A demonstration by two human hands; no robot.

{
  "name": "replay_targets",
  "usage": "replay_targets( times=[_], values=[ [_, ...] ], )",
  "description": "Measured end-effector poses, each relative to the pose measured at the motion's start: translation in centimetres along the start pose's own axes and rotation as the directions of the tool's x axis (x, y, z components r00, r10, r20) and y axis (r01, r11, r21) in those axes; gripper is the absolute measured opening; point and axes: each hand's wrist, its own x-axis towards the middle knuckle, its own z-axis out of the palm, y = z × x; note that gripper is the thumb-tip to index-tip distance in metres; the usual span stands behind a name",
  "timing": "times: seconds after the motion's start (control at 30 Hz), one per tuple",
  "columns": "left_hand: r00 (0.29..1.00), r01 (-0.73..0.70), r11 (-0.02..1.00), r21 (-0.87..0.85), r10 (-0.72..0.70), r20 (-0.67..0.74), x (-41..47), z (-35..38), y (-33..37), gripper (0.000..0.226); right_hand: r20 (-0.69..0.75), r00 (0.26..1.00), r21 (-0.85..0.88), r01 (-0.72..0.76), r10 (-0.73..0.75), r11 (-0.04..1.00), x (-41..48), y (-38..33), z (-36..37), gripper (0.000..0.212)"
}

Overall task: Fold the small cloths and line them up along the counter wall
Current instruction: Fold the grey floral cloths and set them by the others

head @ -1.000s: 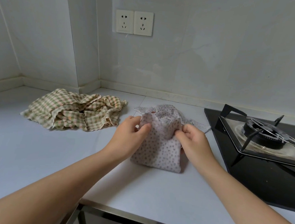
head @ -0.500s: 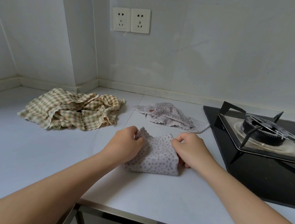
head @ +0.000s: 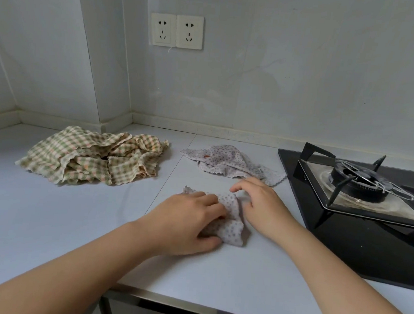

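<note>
Soft dotted cloth [head: 231,227], scalloped edges, lay bunched on the smooth worktop [head: 47,218], left hand [head: 188,221] fingers curled round it, right hand [head: 262,207] fingers loosely straight at its right edge, rumpled checked cloths [head: 94,158] behind-left.

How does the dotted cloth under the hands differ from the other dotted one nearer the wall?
The near cloth is folded into a small bundle, gripped by the left hand; the far cloth lies loose and crumpled, unheld. The far cloth spreads wider than the near cloth and sits farther back. Both are pale dotted fabric.
</note>
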Motion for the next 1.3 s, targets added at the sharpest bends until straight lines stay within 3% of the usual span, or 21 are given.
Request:
replay_targets(
  times=[0.1, 0.23, 0.33, 0.43, 0.5, 0.6, 0.63, 0.67, 0.73, 0.8, 0.9, 1.0, 1.1, 1.17, 1.2, 1.3],
  values=[
    [0.995, 0.071, 0.997, -0.016, -0.072, -0.071, 0.0, 0.4, -0.8, 0.038, 0.096, 0.993, 0.118, 0.056, -0.068, 0.991, 0.0, 0.4, -0.2, 0.063],
    [0.988, 0.111, 0.987, -0.112, -0.123, -0.098, -0.5, 0.8, -2.2, 0.040, 0.153, 0.985, 0.177, 0.055, -0.082, 0.983, -0.1, 0.7, -0.2, 0.062],
    [0.954, 0.219, 0.916, -0.336, -0.274, -0.126, -0.6, 0.8, -2.6, 0.023, 0.114, 0.988, 0.211, 0.075, -0.100, 0.975, -0.2, 0.7, -0.2, 0.060],
    [0.861, 0.346, 0.665, -0.662, -0.505, -0.058, -0.3, 0.1, -2.5, 0.004, 0.123, 0.986, 0.289, 0.069, -0.109, 0.955, -0.1, 0.9, 0.1, 0.057],
    [0.825, 0.333, 0.445, -0.831, -0.564, 0.028, -0.2, -0.4, -2.6, 0.009, 0.120, 0.990, 0.450, 0.007, -0.068, 0.893, 0.1, 0.8, 0.3, 0.050],
    [0.829, 0.254, 0.193, -0.948, -0.548, 0.111, 0.1, -1.0, -2.2, 0.008, 0.082, 0.997, 0.742, -0.062, 0.002, 0.668, 0.2, 0.2, -0.3, 0.034],
    [0.834, 0.227, 0.150, -0.962, -0.539, 0.113, 0.2, -1.1, -2.1, 0.006, 0.070, 0.997, 0.794, -0.066, 0.017, 0.605, 0.2, 0.1, -0.5, 0.030],
    [0.837, 0.200, 0.129, -0.971, -0.538, 0.101, 0.4, -1.3, -1.9, 0.021, 0.057, 0.998, 0.828, -0.062, 0.026, 0.557, 0.3, 0.1, -0.8, 0.029],
    [0.852, 0.128, 0.177, -0.976, -0.523, 0.017, 0.5, -2.0, -1.9, 0.050, 0.033, 0.999, 0.864, -0.045, 0.032, 0.502, 0.3, 0.2, -1.1, 0.028],
    [0.882, 0.088, 0.386, -0.919, -0.459, -0.108, 0.5, -3.0, -1.9, 0.057, 0.020, 0.999, 0.880, -0.032, 0.030, 0.474, 0.3, 0.2, -1.2, 0.027],
    [0.940, 0.101, 0.734, -0.672, -0.291, -0.177, 0.0, -4.4, -2.2, 0.040, -0.012, 1.000, 0.889, 0.013, -0.004, 0.458, 0.2, -0.1, -1.7, 0.024],
    [0.970, 0.111, 0.904, -0.413, -0.190, -0.155, 0.0, -5.1, -2.6, 0.023, -0.100, 0.994, 0.821, 0.109, -0.046, 0.560, 0.0, -0.7, -2.2, 0.022],
    [0.979, 0.119, 0.941, -0.317, -0.164, -0.118, 0.1, -5.8, -2.5, 0.013, -0.256, 0.962, 0.667, 0.245, -0.093, 0.703, -0.4, -1.6, -2.1, 0.009],
    [0.987, 0.119, 0.915, -0.386, -0.152, -0.058, 0.1, -6.4, -2.5, 0.012, -0.332, 0.937, 0.596, 0.295, -0.105, 0.747, -0.8, -2.1, -2.1, 0.005],
    [0.992, 0.118, 0.865, -0.488, -0.127, 0.014, 0.1, -6.8, -2.4, 0.012, -0.338, 0.935, 0.590, 0.302, -0.111, 0.749, -0.9, -2.2, -2.1, 0.008],
    [0.946, 0.222, 0.551, -0.805, 0.079, 0.315, -0.3, -7.9, -2.0, 0.022, -0.267, 0.955, 0.616, 0.274, -0.131, 0.739, -1.1, -2.9, -2.2, 0.039]
  ],
)
